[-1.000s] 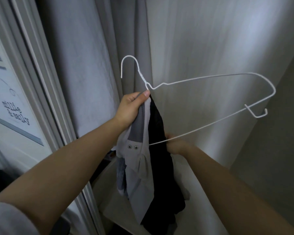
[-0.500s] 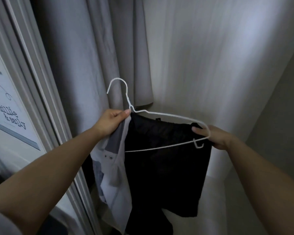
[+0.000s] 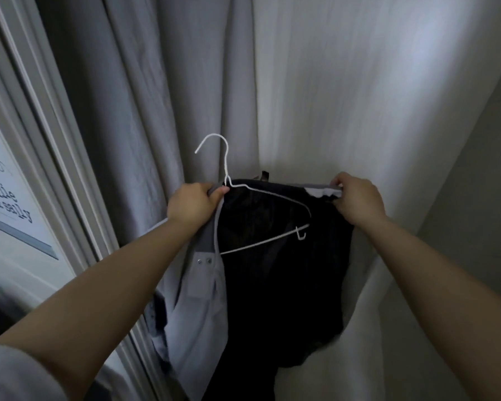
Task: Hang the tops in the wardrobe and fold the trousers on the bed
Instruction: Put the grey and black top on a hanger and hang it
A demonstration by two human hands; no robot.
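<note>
1. The left hand (image 3: 195, 205) pinches the neck of a white wire hanger (image 3: 265, 204) together with the collar edge of a grey-and-black top (image 3: 272, 285), thumb pressed just under the twisted stem. The right hand (image 3: 356, 199) curls round the far shoulder edge of the same top, holding it stretched away from the left grip.

2. The top hangs below both grips in front of the person. The hanger's far arm, with its small hook, lies against the dark lining between the two grips, so the hanger looks only partly seated, though that is a judgement.

3. Risk: the far arm may sit short of the shoulder under the right grip. If the right hand lets go first, that side would likely slide off and the top would droop from the left pinch alone.

4. Risk: the small hook near the right grip could snag the lining when the cloth is drawn over it.

5. Risk: the left pinch carries wire and cloth at once; loosening it to adjust could let the thin wire twist or drop.

6. No table or bed shows. Behind both grips hang grey curtains (image 3: 145, 117) and paler drapery (image 3: 359, 96). Beyond the left grip runs a white frame (image 3: 45, 146), with a printed sign (image 3: 8, 204) past it. No wardrobe rail is visible.
</note>
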